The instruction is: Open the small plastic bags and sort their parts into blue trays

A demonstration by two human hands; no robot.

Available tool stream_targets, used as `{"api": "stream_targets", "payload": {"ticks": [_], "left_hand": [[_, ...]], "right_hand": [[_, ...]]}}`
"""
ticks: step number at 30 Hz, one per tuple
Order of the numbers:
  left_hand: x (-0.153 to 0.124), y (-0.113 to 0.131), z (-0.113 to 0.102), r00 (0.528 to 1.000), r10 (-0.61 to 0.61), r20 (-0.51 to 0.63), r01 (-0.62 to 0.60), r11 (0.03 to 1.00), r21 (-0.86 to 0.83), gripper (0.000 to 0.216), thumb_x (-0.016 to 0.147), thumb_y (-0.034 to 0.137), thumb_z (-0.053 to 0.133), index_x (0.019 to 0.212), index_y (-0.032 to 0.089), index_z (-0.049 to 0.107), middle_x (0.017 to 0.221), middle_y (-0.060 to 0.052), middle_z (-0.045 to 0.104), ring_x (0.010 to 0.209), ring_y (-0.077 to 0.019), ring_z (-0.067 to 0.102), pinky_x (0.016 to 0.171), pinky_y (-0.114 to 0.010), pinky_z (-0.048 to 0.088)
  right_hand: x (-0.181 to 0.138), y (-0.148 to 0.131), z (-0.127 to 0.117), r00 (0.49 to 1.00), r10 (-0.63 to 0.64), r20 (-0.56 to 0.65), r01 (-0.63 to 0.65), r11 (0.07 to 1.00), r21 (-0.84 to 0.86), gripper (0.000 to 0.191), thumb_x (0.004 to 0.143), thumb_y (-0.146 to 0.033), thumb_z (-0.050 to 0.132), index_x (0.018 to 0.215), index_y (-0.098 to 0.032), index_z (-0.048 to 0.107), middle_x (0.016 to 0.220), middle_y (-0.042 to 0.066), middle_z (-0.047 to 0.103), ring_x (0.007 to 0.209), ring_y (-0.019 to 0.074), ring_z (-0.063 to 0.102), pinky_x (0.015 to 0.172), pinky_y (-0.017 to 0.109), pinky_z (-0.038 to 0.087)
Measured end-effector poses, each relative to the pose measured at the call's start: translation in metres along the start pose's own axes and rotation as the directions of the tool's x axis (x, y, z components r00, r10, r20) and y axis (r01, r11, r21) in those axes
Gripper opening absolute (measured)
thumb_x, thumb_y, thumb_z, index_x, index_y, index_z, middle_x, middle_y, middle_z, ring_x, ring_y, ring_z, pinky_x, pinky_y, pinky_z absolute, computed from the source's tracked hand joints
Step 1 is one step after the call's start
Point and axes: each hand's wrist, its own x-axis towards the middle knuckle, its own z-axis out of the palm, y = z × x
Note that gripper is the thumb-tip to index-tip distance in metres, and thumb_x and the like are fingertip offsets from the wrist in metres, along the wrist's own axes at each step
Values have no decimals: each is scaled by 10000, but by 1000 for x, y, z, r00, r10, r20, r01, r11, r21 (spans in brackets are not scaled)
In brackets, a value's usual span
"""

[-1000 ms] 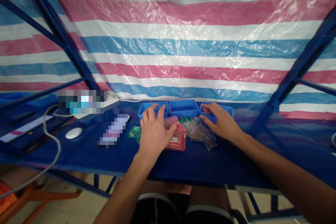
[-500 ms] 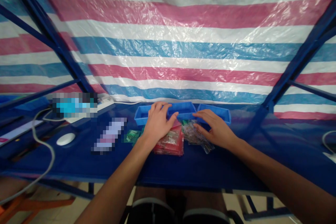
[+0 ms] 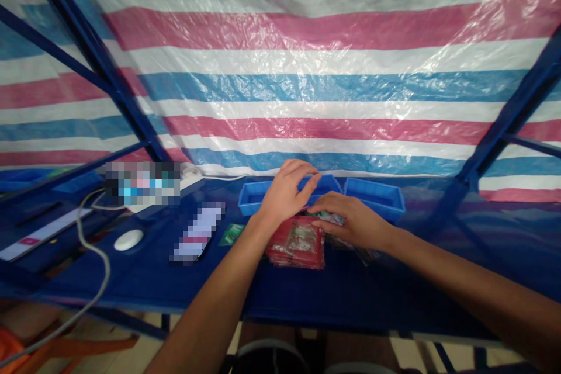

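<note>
Sitting at a blue bench (image 3: pixel 131 272) backed by a striped tarp (image 3: pixel 307 70). Passing, from the left, a grey cable (image 3: pixel 94 245), a white mouse (image 3: pixel 128 239) and a green packet (image 3: pixel 232 234) lying flat. Hovering the left hand (image 3: pixel 287 196) above the red packets (image 3: pixel 298 243), close to the blue trays (image 3: pixel 374 197), fingers (image 3: pixel 301 170) curved and apart, clamping nothing visible. Pressing the right hand (image 3: pixel 353 222) flat on the clear packets (image 3: pixel 333 218) just beside the red packets, fingers stretched out side by side, gripping nothing. Seemingly sorting through packets; lifting one cleanly calling for a pinch on a single edge, without dragging its neighbours.

No legible text: pixelated patches (image 3: pixel 142 182) on table (image 3: pixel 131 274) unreadable, print on red packets (image 3: pixel 298 243) too small.
</note>
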Motion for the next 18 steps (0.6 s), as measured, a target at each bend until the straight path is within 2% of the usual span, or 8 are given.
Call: {"api": "stream_targets", "payload": {"ticks": [3, 5, 9, 12, 15, 18], "left_hand": [[-6, -1, -3, 992, 96, 77, -95, 995, -21, 283, 1089, 326, 502, 1076, 184, 747, 1054, -90, 769, 1044, -233, 666, 1030, -431, 495], [-10, -3, -4, 987, 108, 120, -107, 994, -13, 310, 1094, 336, 483, 1077, 187, 754, 1051, -96, 771, 1039, -238, 671, 1040, -438, 489], [-14, -8, -5, 991, 46, 126, -47, 999, 5, 355, 1099, 362, 455, 1078, 184, 762, 1031, -105, 761, 1012, -242, 667, 1019, -429, 497], [-17, -9, -7, 993, 18, 115, -16, 1000, -15, 363, 1098, 368, 450, 1084, 183, 762, 1017, -105, 757, 999, -240, 669, 1010, -420, 505], [-21, -7, -9, 995, -2, 102, 8, 998, -56, 354, 1097, 355, 457, 1101, 188, 769, 1034, -100, 769, 1009, -236, 683, 1020, -414, 508], [-26, -4, -11, 996, -58, 70, 69, 985, -157, 294, 1063, 372, 553, 1111, 200, 788, 1079, -89, 791, 1032, -232, 711, 1017, -400, 523]], "right_hand": [[11, -2, 4, 998, 18, 56, -18, 1000, -8, 170, 1017, -278, 692, 1175, -263, 753, 1132, 63, 792, 1100, 252, 715, 1012, 436, 569], [14, -3, 7, 999, 31, 39, -29, 999, -44, 125, 1006, -246, 690, 1112, -248, 755, 1093, 63, 784, 1079, 254, 715, 1002, 441, 573], [17, 1, 13, 996, 24, -82, -36, 990, -140, 225, 989, -243, 682, 1211, -249, 718, 1208, 103, 733, 1178, 293, 674, 1039, 507, 570], [19, 9, 15, 994, 19, -104, -35, 988, -149, 295, 987, -269, 690, 1280, -268, 714, 1312, 117, 682, 1254, 299, 642, 1085, 529, 553], [20, 16, 16, 996, 12, -87, -21, 995, -98, 163, 998, -262, 677, 1125, -276, 779, 1189, 87, 721, 1158, 276, 682, 1037, 490, 567], [17, 20, 11, 976, 85, -198, -87, 996, -4, 115, 1006, -269, 660, 1030, -257, 772, 1052, 58, 758, 1015, 252, 709, 927, 438, 581]]}}
